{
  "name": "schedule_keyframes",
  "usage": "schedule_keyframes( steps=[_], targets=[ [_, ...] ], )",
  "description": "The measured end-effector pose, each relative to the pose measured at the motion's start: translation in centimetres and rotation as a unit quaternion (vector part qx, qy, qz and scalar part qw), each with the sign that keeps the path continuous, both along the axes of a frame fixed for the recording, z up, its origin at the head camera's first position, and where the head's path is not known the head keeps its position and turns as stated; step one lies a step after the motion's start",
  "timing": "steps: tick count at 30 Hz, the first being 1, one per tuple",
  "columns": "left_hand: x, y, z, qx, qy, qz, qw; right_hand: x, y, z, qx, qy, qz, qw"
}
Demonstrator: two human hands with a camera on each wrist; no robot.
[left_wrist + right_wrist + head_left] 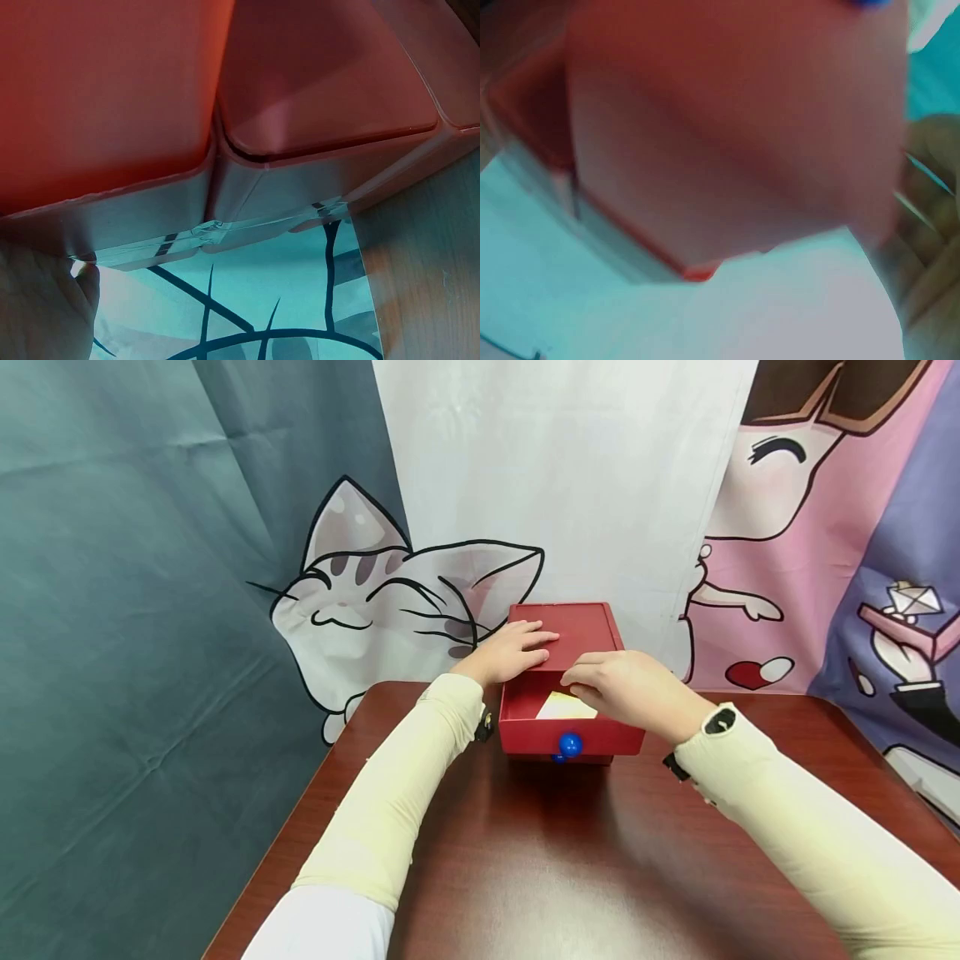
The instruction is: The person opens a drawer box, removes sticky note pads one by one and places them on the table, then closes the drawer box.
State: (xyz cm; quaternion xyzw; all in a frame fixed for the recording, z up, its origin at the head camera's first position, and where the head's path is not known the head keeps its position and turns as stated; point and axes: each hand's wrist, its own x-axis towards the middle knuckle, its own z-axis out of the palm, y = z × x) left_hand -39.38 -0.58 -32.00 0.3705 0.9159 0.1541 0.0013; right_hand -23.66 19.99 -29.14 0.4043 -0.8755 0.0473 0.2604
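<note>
A small red drawer cabinet (570, 643) stands on the table with its upper drawer (525, 737) pulled out. My left hand (512, 652) rests on the cabinet's top near its left edge, fingers spread. Over the right side of the drawer is my right hand (626, 687), its fingers bent with the tips pointing inward. Inside the drawer lies a flat white and pale yellow piece (564, 706), partly covered by that hand. A blue round knob (571, 744) sits on the drawer front. I cannot tell whether the right fingertips pinch anything.
A second blue knob (559, 758) shows on the lower drawer, under the pulled-out one. The brown wooden table (525, 877) extends toward me. Behind the cabinet hangs a printed cloth (465, 452) with cartoon figures.
</note>
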Motion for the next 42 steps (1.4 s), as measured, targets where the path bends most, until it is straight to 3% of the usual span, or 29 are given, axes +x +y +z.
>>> schedule_keyframes(
  steps=[5,10,20,25,31,42],
  targets=[
    [0.0,-0.1,-0.2,0.0,0.003,-0.002,1.0,-2.5,0.4,0.1,0.054,-0.144,-0.006,0.9881],
    [0.3,0.0,-0.1,-0.003,0.002,-0.001,1.0,-4.0,0.3,-1.0,0.094,-0.211,0.01,0.9729],
    [0.0,-0.2,0.0,0.005,0.001,0.004,1.0,-5.1,-0.1,-1.5,0.124,-0.242,0.038,0.9615],
    [0.0,-0.1,-0.1,-0.001,-0.001,0.005,1.0,-5.2,-0.4,-1.7,0.134,-0.262,0.022,0.9553],
    [0.0,-0.1,0.0,-0.002,0.007,0.002,1.0,-5.4,-0.5,-2.0,0.147,-0.249,0.017,0.9572],
    [-0.2,0.0,-0.2,0.003,0.001,0.007,1.0,-5.6,-0.1,-2.0,0.129,-0.263,0.039,0.9553]
  ],
)
